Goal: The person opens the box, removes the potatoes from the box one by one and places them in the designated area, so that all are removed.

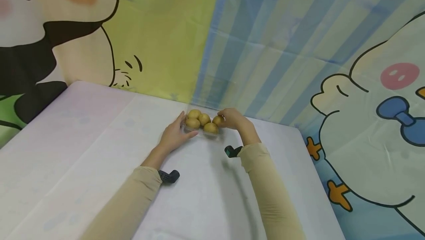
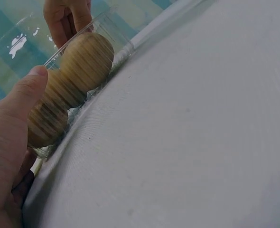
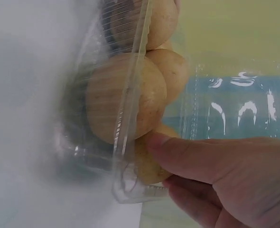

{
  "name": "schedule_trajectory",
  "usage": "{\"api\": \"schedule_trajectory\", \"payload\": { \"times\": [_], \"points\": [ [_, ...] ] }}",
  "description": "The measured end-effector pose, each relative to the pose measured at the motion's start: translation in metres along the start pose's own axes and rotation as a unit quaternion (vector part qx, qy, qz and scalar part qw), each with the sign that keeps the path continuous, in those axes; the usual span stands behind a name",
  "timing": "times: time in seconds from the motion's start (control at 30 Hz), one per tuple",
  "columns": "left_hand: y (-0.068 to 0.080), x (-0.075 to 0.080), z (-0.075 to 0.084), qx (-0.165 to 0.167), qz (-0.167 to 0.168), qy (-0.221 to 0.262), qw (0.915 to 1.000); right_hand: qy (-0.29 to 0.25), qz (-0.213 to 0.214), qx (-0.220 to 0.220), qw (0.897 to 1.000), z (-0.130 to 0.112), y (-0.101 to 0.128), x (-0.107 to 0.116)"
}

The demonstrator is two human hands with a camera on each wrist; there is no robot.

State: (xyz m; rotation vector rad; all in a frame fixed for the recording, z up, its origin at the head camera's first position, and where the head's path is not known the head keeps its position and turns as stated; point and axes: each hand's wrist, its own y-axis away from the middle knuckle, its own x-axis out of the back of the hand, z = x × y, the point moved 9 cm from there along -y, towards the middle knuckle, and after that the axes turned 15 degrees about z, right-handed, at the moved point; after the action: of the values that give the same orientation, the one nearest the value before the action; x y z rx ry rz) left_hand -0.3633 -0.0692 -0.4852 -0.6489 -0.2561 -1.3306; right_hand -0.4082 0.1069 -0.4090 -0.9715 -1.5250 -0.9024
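Note:
Several round yellow-brown potatoes lie in a clear plastic box with ribbed sides. My left hand holds the box at its left end; in the left wrist view its thumb lies along the near rim. At the right end, my right hand pinches one potato between thumb and fingers, inside the box wall. A larger potato sits right beside it. The far fingers of the left hand are partly hidden behind the box.
The box's clear lid stands raised at the back, catching light. White cloth covers the table, and a printed cartoon curtain hangs along its far edge. Dark wrist cameras stick out from both sleeves.

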Motion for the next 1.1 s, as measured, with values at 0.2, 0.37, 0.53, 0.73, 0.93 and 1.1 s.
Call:
{"api": "schedule_trajectory", "payload": {
  "times": [0.2,0.37,0.53,0.73,0.93,1.1],
  "points": [
    [0.000,0.000,0.000,-0.002,0.004,0.001,1.0000,0.025,-0.035,-0.017,0.999,0.000,-0.006,-0.004],
    [0.000,-0.001,-0.002,-0.002,0.003,0.000,1.0000,0.024,-0.053,-0.031,0.998,-0.002,-0.010,-0.006],
    [-0.001,0.000,-0.003,-0.003,0.009,-0.003,1.0000,0.020,-0.066,-0.051,0.996,-0.005,-0.014,-0.007],
    [0.001,-0.002,0.000,-0.001,0.008,0.004,1.0000,0.069,-0.083,-0.045,0.993,-0.006,-0.015,-0.010],
    [0.000,-0.002,0.000,-0.007,0.011,-0.006,0.9999,0.118,-0.082,-0.010,0.990,-0.013,-0.018,-0.016],
    [0.000,-0.001,0.000,-0.008,0.010,-0.009,0.9999,0.131,-0.072,0.005,0.989,-0.016,-0.021,-0.020]
  ]
}}
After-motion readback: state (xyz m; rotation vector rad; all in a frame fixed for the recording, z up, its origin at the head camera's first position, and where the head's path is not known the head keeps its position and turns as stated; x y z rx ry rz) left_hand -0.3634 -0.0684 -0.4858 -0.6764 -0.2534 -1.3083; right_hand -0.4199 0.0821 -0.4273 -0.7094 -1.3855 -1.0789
